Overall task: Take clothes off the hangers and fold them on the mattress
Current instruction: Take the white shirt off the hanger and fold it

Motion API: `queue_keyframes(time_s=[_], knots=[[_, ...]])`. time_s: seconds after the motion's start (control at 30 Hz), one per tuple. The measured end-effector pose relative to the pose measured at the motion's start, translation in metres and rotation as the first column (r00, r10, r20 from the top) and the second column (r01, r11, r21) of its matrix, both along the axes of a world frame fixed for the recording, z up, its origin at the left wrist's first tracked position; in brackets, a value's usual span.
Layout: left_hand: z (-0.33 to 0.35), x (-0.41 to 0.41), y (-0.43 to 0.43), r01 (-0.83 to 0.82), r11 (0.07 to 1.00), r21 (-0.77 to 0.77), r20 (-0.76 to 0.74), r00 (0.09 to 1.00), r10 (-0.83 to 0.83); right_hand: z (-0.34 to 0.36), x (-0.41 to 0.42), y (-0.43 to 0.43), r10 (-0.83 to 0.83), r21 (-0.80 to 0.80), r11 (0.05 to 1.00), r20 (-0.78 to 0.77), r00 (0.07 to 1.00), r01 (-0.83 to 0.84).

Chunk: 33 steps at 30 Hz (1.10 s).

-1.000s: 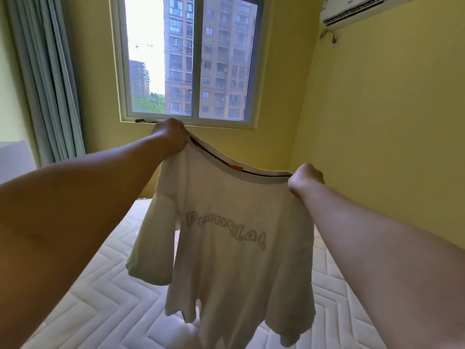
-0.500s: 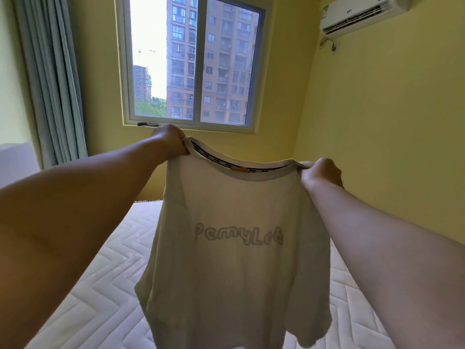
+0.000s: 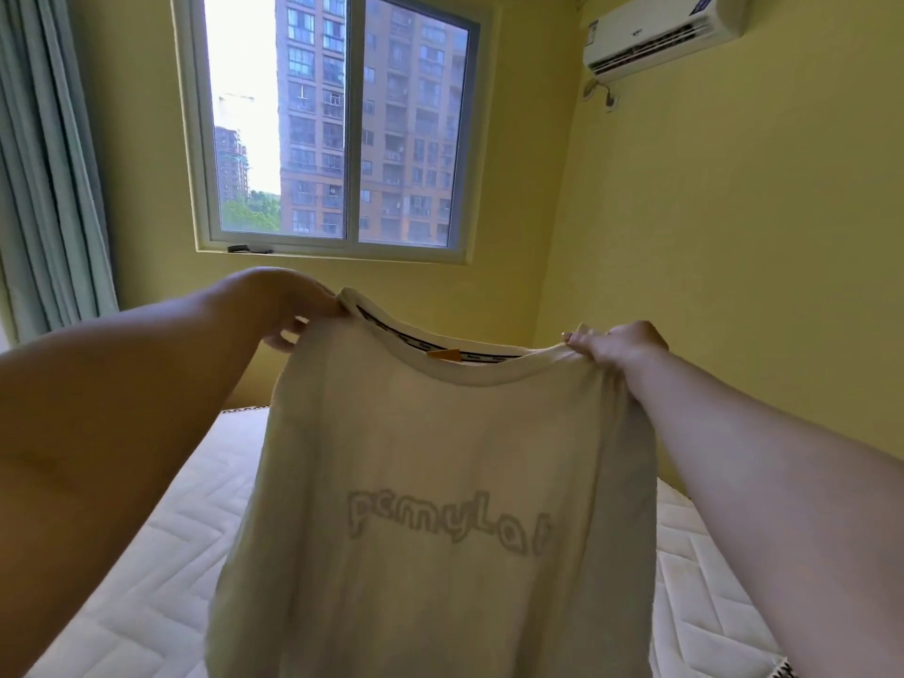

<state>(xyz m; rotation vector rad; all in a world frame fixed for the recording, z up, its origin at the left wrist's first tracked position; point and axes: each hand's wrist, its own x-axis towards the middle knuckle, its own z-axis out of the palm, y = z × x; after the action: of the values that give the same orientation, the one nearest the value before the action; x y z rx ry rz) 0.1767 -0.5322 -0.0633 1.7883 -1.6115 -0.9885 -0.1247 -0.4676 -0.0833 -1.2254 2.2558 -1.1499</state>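
A cream T-shirt [image 3: 430, 447] is hanging in the air above the mattress [image 3: 142, 570], with no hanger showing in it; the left hand [image 3: 286, 305] is pinching one shoulder beside the collar [image 3: 469, 371], and the right hand [image 3: 619, 342] is gripping the other shoulder in curled fingers; the two hands are holding well apart, stretching the neckline between them; the cloth is draping and creasing under its own weight, so it is judged light, soft and limp, neither slippery nor fragile; the shoulder seams are judged the best purchase, keeping the body flat for lowering onto the mattress, since a single grip would be letting it bunch.
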Motion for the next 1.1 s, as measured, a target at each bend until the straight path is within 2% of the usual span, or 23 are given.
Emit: queue_keyframes(time_s=[0.03, 0.13, 0.27, 0.37, 0.43, 0.47, 0.5, 0.6, 0.77, 0.83, 0.9, 1.0, 1.1], knots=[[-0.003, -0.006, -0.001, -0.003, 1.0, 0.015, 0.019, 1.0, 0.003, -0.004, 0.003, 0.0, 0.012, 0.024, 1.0, 0.022, 1.0, -0.013], [-0.014, -0.029, -0.004, 0.019, 0.997, 0.068, -0.069, 0.998, -0.015, -0.012, 0.014, -0.004, 0.041, 0.112, 0.992, 0.122, 0.992, -0.055], [-0.025, -0.063, 0.0, 0.036, 0.999, 0.025, -0.199, 0.98, -0.03, -0.017, 0.033, -0.018, 0.059, 0.259, 0.955, 0.302, 0.952, -0.141], [-0.028, -0.079, 0.001, -0.01, 1.0, 0.015, -0.234, 0.972, 0.014, -0.017, 0.04, -0.028, 0.039, 0.23, 0.962, 0.419, 0.907, -0.148], [-0.03, -0.084, -0.002, -0.051, 0.999, -0.006, -0.38, 0.924, 0.045, -0.014, 0.046, -0.035, 0.053, 0.157, 0.976, 0.494, 0.868, -0.149], [-0.029, -0.088, -0.003, -0.079, 0.997, 0.021, -0.489, 0.869, 0.079, -0.014, 0.05, -0.037, 0.075, 0.131, 0.977, 0.522, 0.85, -0.166], [-0.028, -0.092, -0.003, -0.072, 0.997, -0.014, -0.494, 0.868, 0.056, -0.014, 0.053, -0.038, 0.101, 0.119, 0.974, 0.543, 0.834, -0.195], [-0.021, -0.102, 0.011, 0.023, 1.0, -0.02, -0.501, 0.865, -0.03, -0.016, 0.059, -0.039, 0.176, 0.073, 0.963, 0.562, 0.808, -0.261], [-0.023, -0.099, 0.001, 0.159, 0.987, -0.036, -0.483, 0.862, -0.157, -0.014, 0.056, -0.035, 0.336, -0.112, 0.941, 0.426, 0.84, -0.32], [-0.024, -0.1, 0.001, 0.271, 0.961, -0.054, -0.516, 0.816, -0.259, -0.011, 0.056, -0.029, 0.468, -0.157, 0.882, 0.404, 0.786, -0.445], [-0.022, -0.107, 0.003, 0.306, 0.943, -0.129, -0.415, 0.847, -0.331, -0.011, 0.058, -0.027, 0.576, -0.135, 0.808, 0.382, 0.722, -0.573], [-0.021, -0.115, 0.004, 0.273, 0.92, -0.28, -0.17, 0.929, -0.327, -0.014, 0.06, -0.027, 0.579, -0.111, 0.809, 0.316, 0.752, -0.577], [-0.023, -0.106, 0.0, 0.281, 0.908, -0.311, -0.143, 0.931, -0.337, -0.014, 0.058, -0.026, 0.553, -0.141, 0.827, 0.375, 0.744, -0.544]])
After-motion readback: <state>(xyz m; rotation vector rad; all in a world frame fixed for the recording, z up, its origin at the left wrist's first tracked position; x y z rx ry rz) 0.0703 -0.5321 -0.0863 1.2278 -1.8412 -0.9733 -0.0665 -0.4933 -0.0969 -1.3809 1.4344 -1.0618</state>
